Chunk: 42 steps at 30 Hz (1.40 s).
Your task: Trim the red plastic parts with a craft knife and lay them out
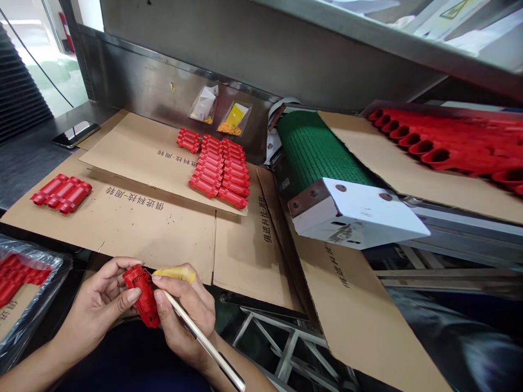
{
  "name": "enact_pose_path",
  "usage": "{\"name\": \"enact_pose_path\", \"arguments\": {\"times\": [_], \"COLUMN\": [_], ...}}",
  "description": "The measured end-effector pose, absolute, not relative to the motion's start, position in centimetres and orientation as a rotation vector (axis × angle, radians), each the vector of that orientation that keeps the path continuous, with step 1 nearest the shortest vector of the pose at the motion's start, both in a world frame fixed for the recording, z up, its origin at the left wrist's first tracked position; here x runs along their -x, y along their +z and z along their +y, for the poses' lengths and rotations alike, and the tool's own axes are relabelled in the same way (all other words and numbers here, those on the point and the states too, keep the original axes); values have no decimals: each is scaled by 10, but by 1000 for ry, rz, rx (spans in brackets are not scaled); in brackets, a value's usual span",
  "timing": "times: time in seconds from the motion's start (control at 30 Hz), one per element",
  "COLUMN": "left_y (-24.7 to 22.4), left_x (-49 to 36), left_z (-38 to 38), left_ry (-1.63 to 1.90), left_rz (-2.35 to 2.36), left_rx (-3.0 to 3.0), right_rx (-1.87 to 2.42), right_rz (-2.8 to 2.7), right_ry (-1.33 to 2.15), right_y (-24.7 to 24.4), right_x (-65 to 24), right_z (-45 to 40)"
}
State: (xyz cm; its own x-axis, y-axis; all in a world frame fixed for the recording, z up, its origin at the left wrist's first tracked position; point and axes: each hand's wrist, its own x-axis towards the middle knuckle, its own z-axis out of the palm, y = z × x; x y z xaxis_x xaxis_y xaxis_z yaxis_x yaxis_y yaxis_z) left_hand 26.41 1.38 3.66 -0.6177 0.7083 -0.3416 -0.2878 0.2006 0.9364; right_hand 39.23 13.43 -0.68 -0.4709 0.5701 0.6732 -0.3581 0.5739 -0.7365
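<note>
Near the bottom of the head view, my left hand [100,305] pinches a red plastic part [141,296] with dark lines on its face. Beside it, my right hand [186,310] holds a light-coloured pen-like tool [204,343], its tip end at the part's right side. A yellow cover [175,273] sits on a finger of that hand. Several red parts [218,169] lie in rows on the cardboard [163,228], and a small group of red parts [62,193] lies at its left.
A green conveyor belt [322,149] ends at a white bracket [355,215]. Red tubes [457,141] lie at the right. A phone [76,134], two small bags [234,118] and a plastic-lined box [53,283] are also in view.
</note>
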Motion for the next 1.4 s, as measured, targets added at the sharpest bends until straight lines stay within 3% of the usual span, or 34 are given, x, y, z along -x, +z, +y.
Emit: {"name": "enact_pose_path", "arguments": {"times": [0.43, 0.7, 1.4], "left_y": [31, 38, 41], "left_x": [-258, -260, -259], "left_z": [9, 9, 11], "left_ry": [1592, 1520, 1508], "left_rz": [1770, 1676, 1686], "left_rx": [-496, -436, -457], "right_rx": [158, 283, 288], "right_rz": [-1828, -1748, -1788], "right_ry": [1133, 1374, 1323], "right_y": [-3, 6, 5], "right_x": [-403, -408, -406], "right_z": [137, 145, 147]}}
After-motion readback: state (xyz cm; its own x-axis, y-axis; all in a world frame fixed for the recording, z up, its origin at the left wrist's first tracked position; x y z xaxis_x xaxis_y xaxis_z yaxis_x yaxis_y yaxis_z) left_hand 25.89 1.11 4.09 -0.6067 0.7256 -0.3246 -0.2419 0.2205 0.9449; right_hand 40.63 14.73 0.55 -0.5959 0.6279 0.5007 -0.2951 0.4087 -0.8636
